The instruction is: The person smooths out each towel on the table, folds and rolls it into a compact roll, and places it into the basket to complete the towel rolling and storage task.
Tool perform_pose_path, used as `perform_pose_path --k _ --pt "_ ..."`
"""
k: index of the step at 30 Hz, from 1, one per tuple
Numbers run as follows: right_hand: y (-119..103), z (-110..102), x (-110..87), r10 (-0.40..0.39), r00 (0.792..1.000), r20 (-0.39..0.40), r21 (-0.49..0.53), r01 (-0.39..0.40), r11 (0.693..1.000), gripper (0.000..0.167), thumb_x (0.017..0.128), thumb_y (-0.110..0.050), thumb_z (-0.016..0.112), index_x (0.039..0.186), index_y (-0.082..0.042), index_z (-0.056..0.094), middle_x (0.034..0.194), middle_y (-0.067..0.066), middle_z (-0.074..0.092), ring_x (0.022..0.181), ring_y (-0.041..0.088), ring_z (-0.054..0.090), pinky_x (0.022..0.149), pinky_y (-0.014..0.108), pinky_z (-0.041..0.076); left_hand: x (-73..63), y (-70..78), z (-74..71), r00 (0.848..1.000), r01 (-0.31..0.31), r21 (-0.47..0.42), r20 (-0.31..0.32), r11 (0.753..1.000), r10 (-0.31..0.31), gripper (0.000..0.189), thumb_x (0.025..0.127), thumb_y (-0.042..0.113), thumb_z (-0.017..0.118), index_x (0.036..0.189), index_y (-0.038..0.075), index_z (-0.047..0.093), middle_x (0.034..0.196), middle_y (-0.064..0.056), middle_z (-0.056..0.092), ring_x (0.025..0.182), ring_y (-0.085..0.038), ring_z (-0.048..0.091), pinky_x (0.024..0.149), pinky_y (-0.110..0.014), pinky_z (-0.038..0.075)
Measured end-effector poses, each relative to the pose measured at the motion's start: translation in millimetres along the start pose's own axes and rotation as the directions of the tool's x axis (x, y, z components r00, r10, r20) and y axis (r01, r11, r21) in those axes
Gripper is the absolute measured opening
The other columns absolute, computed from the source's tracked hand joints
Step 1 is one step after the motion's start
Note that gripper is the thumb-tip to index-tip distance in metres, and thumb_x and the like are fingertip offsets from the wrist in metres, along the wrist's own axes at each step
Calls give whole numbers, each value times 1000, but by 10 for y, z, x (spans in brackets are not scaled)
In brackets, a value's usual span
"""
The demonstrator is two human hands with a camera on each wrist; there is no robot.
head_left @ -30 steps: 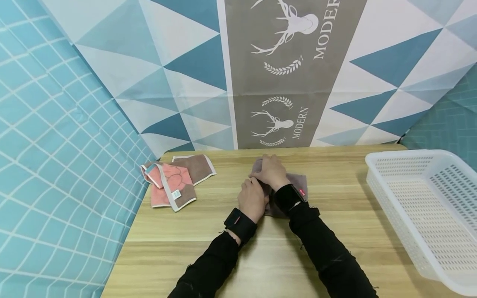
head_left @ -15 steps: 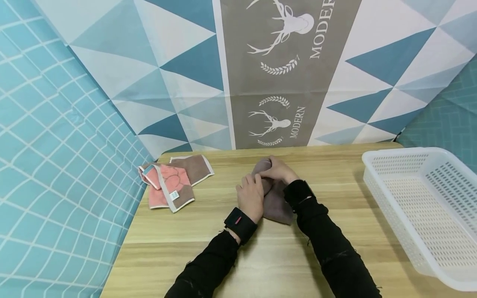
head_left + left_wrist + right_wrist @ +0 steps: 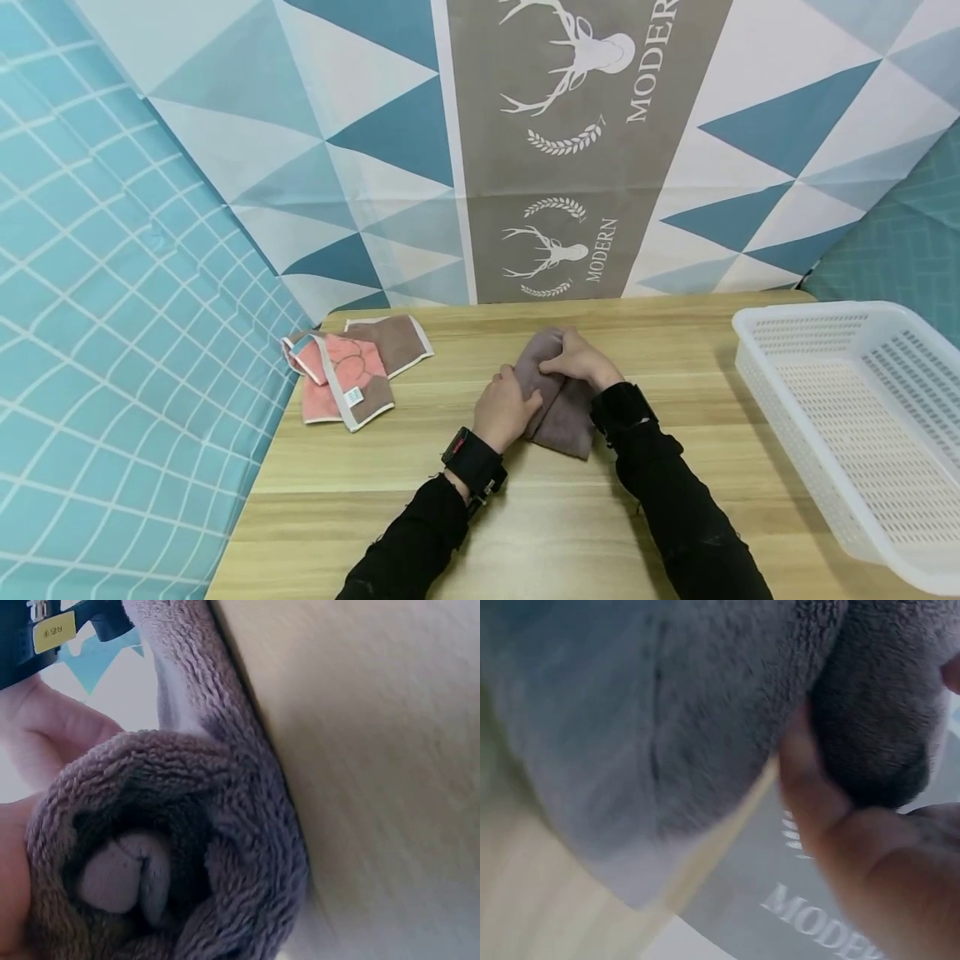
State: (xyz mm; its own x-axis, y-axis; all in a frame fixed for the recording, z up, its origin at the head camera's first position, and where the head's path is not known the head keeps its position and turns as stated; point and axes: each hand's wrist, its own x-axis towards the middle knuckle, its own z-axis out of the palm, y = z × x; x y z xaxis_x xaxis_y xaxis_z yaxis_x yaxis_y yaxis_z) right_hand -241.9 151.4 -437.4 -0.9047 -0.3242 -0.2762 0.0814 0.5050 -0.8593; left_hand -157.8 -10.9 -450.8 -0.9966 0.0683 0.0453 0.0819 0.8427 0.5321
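Observation:
A grey-purple towel (image 3: 558,427) lies on the table, partly rolled, with a flat part stretching to the right and toward me. The left wrist view looks into the end of the roll (image 3: 277,847), a loose coil with a hollow middle. My left hand (image 3: 504,410) grips the near left side of the roll, thumb toward the flat part. At the far end my right hand (image 3: 583,358) pinches the roll, its thumb (image 3: 810,787) tucked between roll and loose flap in the right wrist view. Some fingertips are hidden by the cloth.
To the left lie a pink-and-brown cloth (image 3: 352,367) with white edging and a brown cloth piece (image 3: 393,337) behind it. A white perforated basket (image 3: 787,433) stands at the right. A patterned backdrop (image 3: 555,167) rises behind the wooden table (image 3: 420,467).
The right hand has shifted right and slightly toward me. The left hand's thumb has spread out onto the towel. More of the roll and the flat part now shows between the hands.

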Motion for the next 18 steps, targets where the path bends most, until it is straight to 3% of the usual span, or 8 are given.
perform_pose_path --k 2,6,9,12,14,18 --pt "-25 -18 -26 -26 1000 -16 -101 24 995 83 90 -15 68 150 13 19 154 35 21 143 46 26 117 52 26 17 14 8 1000 1 23 -2 1000 0 60 94 33 67 133 -8 49 115 -25 62 98 -36 66 74 -47 56" --pt "-68 -70 -70 -19 999 -43 -241 8 971 82 88 -21 71 146 16 27 151 37 24 139 48 30 115 53 30 48 39 25 1000 -10 60 -27 998 12 57 92 29 72 133 -3 50 115 -21 62 101 -33 64 75 -45 55" --pt "-85 -125 -113 14 999 -43 -283 -26 959 93 87 -22 71 150 15 14 155 36 19 143 47 25 116 54 27 67 43 30 997 -53 86 -54 995 58 53 89 26 76 131 2 52 115 -16 63 100 -31 63 76 -41 54" --pt "-117 -172 -154 3 999 -34 -338 -15 941 101 85 -16 73 156 6 4 159 33 11 148 46 13 117 56 22 87 23 26 987 -126 105 -83 986 135 51 85 20 80 127 7 55 114 -12 64 98 -29 62 79 -39 52" --pt "-158 -189 -177 -35 999 -13 -406 26 913 101 83 -10 75 158 0 7 160 30 11 149 46 8 117 58 22 103 -1 18 978 -178 118 -94 977 189 50 82 16 82 125 9 56 113 -10 65 96 -28 61 81 -38 51" --pt "-234 -180 -206 -110 990 86 -559 139 817 95 78 -4 79 155 -1 25 158 26 23 148 46 14 114 59 27 148 -52 4 955 -272 147 -77 951 285 50 77 11 86 117 13 57 111 -7 65 97 -26 61 84 -38 51"
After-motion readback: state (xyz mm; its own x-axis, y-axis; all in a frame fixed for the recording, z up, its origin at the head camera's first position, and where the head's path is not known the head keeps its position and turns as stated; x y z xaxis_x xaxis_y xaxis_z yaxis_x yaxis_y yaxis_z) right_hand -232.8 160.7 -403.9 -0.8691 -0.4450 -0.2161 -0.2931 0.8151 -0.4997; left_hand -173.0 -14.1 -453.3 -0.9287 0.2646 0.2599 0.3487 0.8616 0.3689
